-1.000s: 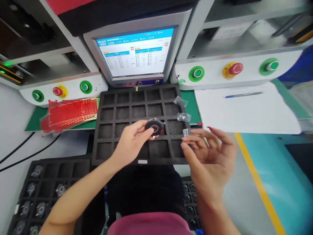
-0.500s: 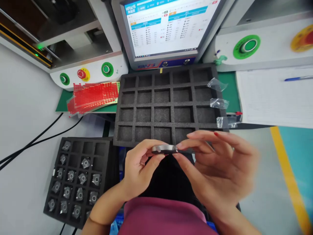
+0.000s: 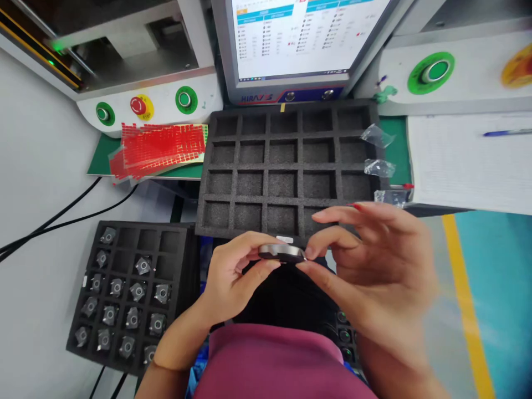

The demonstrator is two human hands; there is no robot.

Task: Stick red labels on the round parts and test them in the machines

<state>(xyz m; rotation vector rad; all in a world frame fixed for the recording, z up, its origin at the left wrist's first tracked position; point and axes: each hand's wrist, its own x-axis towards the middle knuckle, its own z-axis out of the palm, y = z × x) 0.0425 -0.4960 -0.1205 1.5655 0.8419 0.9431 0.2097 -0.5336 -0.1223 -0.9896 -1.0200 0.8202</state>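
Holding steady since half a second ago, the round metal part (image 3: 281, 253) is pinched flat between both hands, left hand (image 3: 233, 277) and right hand (image 3: 366, 271), just below the empty foam tray (image 3: 286, 166); only the view has shifted, so handling is judged unfinished

monitor (image 3: 299, 39) | its lower bezel is carrying the red-and-blue brand "HIRAYS" (image 3: 256, 98), partly blurred | on-screen table rows above the brand are showing too small to read | no other text legible

Bare forearms, magenta top (image 3: 274, 360), red-painted nails
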